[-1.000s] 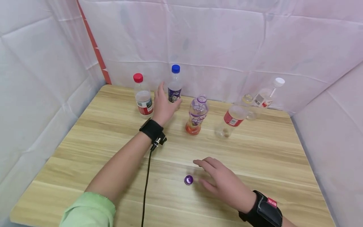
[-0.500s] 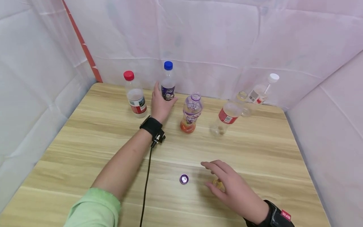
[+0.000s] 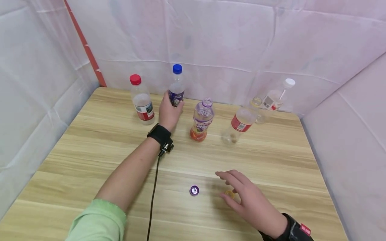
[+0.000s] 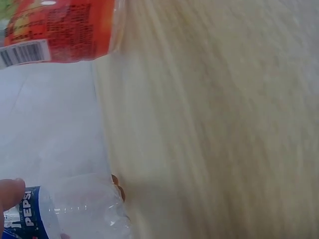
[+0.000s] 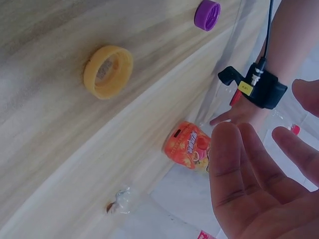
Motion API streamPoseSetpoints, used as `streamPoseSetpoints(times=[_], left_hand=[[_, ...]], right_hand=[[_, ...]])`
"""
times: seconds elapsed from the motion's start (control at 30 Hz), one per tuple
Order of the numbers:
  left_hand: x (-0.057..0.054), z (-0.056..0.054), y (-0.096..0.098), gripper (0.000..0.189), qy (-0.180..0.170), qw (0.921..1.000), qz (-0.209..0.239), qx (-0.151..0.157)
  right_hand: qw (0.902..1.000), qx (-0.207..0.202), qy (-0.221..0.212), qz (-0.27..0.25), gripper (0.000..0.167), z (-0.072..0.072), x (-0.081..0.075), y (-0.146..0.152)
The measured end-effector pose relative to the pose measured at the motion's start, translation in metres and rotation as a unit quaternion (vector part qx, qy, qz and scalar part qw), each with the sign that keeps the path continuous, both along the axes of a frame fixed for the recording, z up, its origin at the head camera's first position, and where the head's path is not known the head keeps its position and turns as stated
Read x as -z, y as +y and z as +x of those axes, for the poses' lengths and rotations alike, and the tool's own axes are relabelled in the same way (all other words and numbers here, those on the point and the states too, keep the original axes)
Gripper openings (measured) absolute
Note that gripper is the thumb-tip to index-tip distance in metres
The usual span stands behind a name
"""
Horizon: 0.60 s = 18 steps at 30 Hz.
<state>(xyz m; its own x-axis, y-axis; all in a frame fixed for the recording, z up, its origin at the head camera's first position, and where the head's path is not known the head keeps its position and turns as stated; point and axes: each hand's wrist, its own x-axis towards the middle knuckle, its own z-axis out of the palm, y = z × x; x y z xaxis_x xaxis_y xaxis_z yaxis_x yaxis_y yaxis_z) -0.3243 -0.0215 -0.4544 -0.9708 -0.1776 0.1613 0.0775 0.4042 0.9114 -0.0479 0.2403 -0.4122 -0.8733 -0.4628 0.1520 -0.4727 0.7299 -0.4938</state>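
Note:
At the back of the table, my left hand point(image 3: 169, 113) grips a Pepsi bottle point(image 3: 177, 87) with a blue cap and dark blue label. The left wrist view shows the thumb point(image 4: 11, 193) against the label; the bottle's lower part is clear. My right hand point(image 3: 251, 202) hovers over the front of the table, fingers relaxed and holding nothing. Partly behind its thumb in the head view lies a yellow bottle cap point(image 5: 108, 72), hollow side up. A purple cap point(image 3: 194, 190) lies to its left. An uncapped bottle with a purple neck and orange base point(image 3: 202, 119) stands right of the left hand.
A red-capped bottle point(image 3: 143, 103) stands left of the left hand. On the right are an uncapped bottle with a red label point(image 3: 241, 123), one with a yellow neck ring point(image 3: 256, 102) and a white-capped bottle point(image 3: 272, 99). A black cable point(image 3: 153, 194) trails from the left wrist.
My left hand's fingers have closed in around the Pepsi bottle. The right hand has drifted right, bringing the yellow cap into sight. The head view has shifted slightly.

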Motion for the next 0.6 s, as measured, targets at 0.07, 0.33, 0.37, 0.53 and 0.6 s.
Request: streamPoseSetpoints(times=[0.07, 0.33, 0.37, 0.53, 0.6], left_hand=[[-0.004, 0.003, -0.003, 0.075, -0.001, 1.0000, 0.000, -0.003], [-0.028, 0.028, -0.010, 0.075, 0.036, 0.9991, -0.014, 0.014], [-0.033, 0.033, -0.013, 0.075, 0.043, 0.9988, -0.014, 0.017], [-0.051, 0.061, -0.033, 0.075, 0.068, 0.9973, -0.014, 0.027], [-0.056, 0.074, -0.043, 0.074, 0.079, 0.9962, -0.013, 0.034]], right_hand=[[1.0000, -0.001, 0.001, -0.006, 0.065, -0.001, -0.001, 0.001], [0.9999, -0.002, 0.014, 0.001, 0.064, -0.009, -0.012, 0.006], [0.9998, -0.002, 0.018, 0.005, 0.064, -0.010, -0.015, 0.006], [0.9992, 0.005, 0.037, 0.014, 0.060, -0.021, -0.033, 0.005], [0.9988, 0.007, 0.047, 0.011, 0.059, -0.026, -0.042, 0.005]])
